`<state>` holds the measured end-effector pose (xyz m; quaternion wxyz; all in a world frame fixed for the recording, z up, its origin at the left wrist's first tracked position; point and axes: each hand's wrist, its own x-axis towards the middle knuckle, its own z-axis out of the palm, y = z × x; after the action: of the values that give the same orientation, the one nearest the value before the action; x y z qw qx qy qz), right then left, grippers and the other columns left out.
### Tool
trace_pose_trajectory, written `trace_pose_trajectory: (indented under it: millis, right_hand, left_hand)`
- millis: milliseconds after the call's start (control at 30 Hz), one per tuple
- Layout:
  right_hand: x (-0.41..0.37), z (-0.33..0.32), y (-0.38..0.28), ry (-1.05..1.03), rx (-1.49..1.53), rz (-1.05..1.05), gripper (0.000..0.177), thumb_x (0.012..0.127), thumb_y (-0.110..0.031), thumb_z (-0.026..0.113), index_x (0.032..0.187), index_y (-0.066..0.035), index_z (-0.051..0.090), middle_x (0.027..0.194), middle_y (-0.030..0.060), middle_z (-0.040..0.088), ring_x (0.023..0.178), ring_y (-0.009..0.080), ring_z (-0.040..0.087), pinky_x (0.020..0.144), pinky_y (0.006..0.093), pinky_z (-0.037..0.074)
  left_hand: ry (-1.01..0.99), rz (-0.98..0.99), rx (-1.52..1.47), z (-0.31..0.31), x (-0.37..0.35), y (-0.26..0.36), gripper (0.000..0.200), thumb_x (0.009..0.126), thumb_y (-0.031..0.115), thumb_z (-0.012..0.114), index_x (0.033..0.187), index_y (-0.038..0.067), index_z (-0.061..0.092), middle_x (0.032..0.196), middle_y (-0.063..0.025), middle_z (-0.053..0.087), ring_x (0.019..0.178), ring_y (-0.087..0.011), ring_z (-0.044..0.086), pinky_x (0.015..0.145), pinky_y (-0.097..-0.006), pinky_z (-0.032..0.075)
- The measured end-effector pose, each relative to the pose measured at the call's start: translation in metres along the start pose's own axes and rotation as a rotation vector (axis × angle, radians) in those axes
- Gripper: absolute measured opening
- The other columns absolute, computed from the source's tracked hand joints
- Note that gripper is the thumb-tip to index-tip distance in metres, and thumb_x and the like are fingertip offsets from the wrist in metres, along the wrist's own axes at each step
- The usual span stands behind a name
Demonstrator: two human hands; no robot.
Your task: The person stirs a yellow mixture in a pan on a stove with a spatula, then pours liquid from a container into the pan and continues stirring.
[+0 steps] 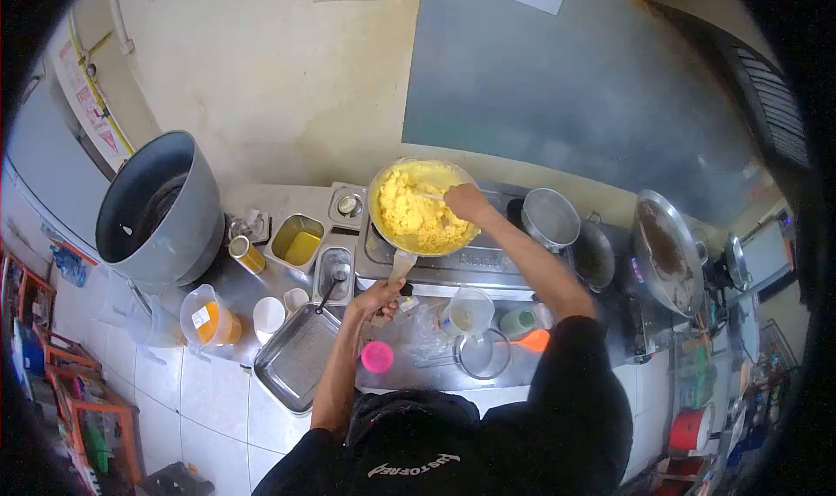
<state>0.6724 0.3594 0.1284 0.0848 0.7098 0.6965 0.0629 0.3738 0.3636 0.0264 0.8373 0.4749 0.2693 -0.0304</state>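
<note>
A wide pan (378, 228) full of lumpy yellow food (416, 207) rests on the steel stove (488, 275). My left hand (378, 299) is closed round the pan's pale handle (401, 266), below the pan. Over the pan's right side, my right hand (468, 202) grips a light-coloured utensil (430, 196), whose far end is in the yellow food. Just left of the pan are small steel containers, one with a dark spoon (331, 289) in it.
At the far left stands a large grey pot (196, 217). A jug of orange liquid (212, 324), a steel tray (299, 357), a pink lid (377, 357), a strainer (483, 355) and an orange spoon (533, 341) lie nearer me. More pans (550, 219) stand right.
</note>
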Motion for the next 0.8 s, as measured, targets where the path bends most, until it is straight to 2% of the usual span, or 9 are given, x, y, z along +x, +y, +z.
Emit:
trace_pose_trajectory:
  millis: [200, 300, 333, 367, 400, 500, 600, 733, 800]
  right_hand:
    - [-0.054, 0.026, -0.080, -0.044, -0.046, -0.092, 0.017, 0.074, -0.008, 0.052, 0.075, -0.003, 0.068, 0.071, 0.0162, 0.064, 0.068, 0.0291, 0.065, 0.058, 0.0407, 0.051]
    - [-0.029, 0.060, -0.084, 0.097, 0.059, 0.073, 0.015, 0.073, -0.008, 0.052, 0.068, -0.004, 0.066, 0.068, 0.0124, 0.064, 0.067, 0.0270, 0.064, 0.059, 0.0395, 0.050]
    - [-0.006, 0.075, -0.070, 0.155, -0.057, 0.079, 0.017, 0.074, -0.009, 0.051, 0.068, -0.002, 0.065, 0.068, 0.0146, 0.063, 0.065, 0.0284, 0.063, 0.057, 0.0409, 0.049]
    - [0.034, 0.112, -0.049, 0.235, 0.070, 0.225, 0.016, 0.073, -0.011, 0.053, 0.069, -0.003, 0.066, 0.067, 0.0167, 0.063, 0.060, 0.0299, 0.063, 0.053, 0.0390, 0.049]
    - [0.018, 0.036, -0.043, 0.132, 0.158, 0.284, 0.015, 0.070, -0.010, 0.053, 0.070, 0.000, 0.065, 0.072, 0.0208, 0.062, 0.063, 0.0325, 0.062, 0.057, 0.0431, 0.049]
    - [-0.033, -0.089, -0.047, -0.001, 0.124, 0.228, 0.016, 0.067, -0.010, 0.058, 0.076, 0.000, 0.065, 0.075, 0.0216, 0.063, 0.070, 0.0336, 0.063, 0.061, 0.0422, 0.050]
    - [-0.053, -0.047, -0.075, 0.046, 0.171, 0.255, 0.014, 0.068, -0.009, 0.056, 0.075, 0.000, 0.064, 0.076, 0.0214, 0.063, 0.073, 0.0352, 0.063, 0.064, 0.0427, 0.050]
    - [-0.001, 0.035, -0.072, 0.135, 0.290, 0.423, 0.017, 0.070, -0.010, 0.054, 0.078, 0.001, 0.064, 0.080, 0.0228, 0.063, 0.076, 0.0371, 0.063, 0.064, 0.0455, 0.050]
    - [-0.017, -0.024, -0.064, 0.022, 0.275, 0.443, 0.018, 0.071, -0.012, 0.056, 0.080, 0.002, 0.064, 0.080, 0.0234, 0.063, 0.075, 0.0362, 0.063, 0.063, 0.0454, 0.050]
  left_hand:
    - [0.098, -0.064, -0.023, 0.008, -0.003, 0.002, 0.045, 0.082, 0.054, 0.055, 0.081, 0.011, 0.040, 0.055, 0.0021, 0.036, 0.040, -0.0073, 0.033, 0.037, -0.0249, 0.035]
    - [0.120, -0.069, -0.018, 0.016, -0.007, 0.006, 0.046, 0.082, 0.055, 0.054, 0.081, 0.011, 0.040, 0.056, 0.0015, 0.036, 0.041, -0.0074, 0.033, 0.037, -0.0245, 0.034]
    - [0.138, -0.052, -0.025, 0.022, -0.011, 0.010, 0.046, 0.083, 0.053, 0.055, 0.081, 0.010, 0.041, 0.056, 0.0017, 0.036, 0.042, -0.0078, 0.032, 0.038, -0.0238, 0.031]
    - [0.161, -0.034, -0.030, 0.024, -0.016, 0.012, 0.046, 0.083, 0.052, 0.056, 0.082, 0.008, 0.042, 0.056, 0.0019, 0.035, 0.043, -0.0081, 0.031, 0.038, -0.0230, 0.027]
    - [0.143, -0.043, -0.034, 0.018, -0.011, 0.008, 0.045, 0.083, 0.052, 0.055, 0.081, 0.009, 0.041, 0.056, 0.0021, 0.034, 0.043, -0.0080, 0.031, 0.038, -0.0223, 0.026]
    - [0.094, -0.033, -0.060, 0.008, -0.003, 0.000, 0.045, 0.084, 0.052, 0.054, 0.079, 0.010, 0.039, 0.056, 0.0024, 0.033, 0.043, -0.0077, 0.030, 0.039, -0.0231, 0.027]
    - [0.027, -0.035, -0.073, 0.012, -0.011, 0.010, 0.044, 0.084, 0.051, 0.055, 0.078, 0.012, 0.038, 0.056, 0.0026, 0.033, 0.043, -0.0080, 0.029, 0.039, -0.0247, 0.028]
    - [0.007, -0.020, -0.141, 0.009, -0.003, -0.001, 0.043, 0.084, 0.050, 0.055, 0.081, 0.011, 0.039, 0.057, 0.0017, 0.035, 0.043, -0.0078, 0.030, 0.039, -0.0240, 0.029]
    - [0.047, -0.039, -0.155, 0.005, -0.004, -0.001, 0.042, 0.085, 0.049, 0.055, 0.082, 0.010, 0.039, 0.057, 0.0013, 0.036, 0.042, -0.0076, 0.031, 0.038, -0.0232, 0.029]
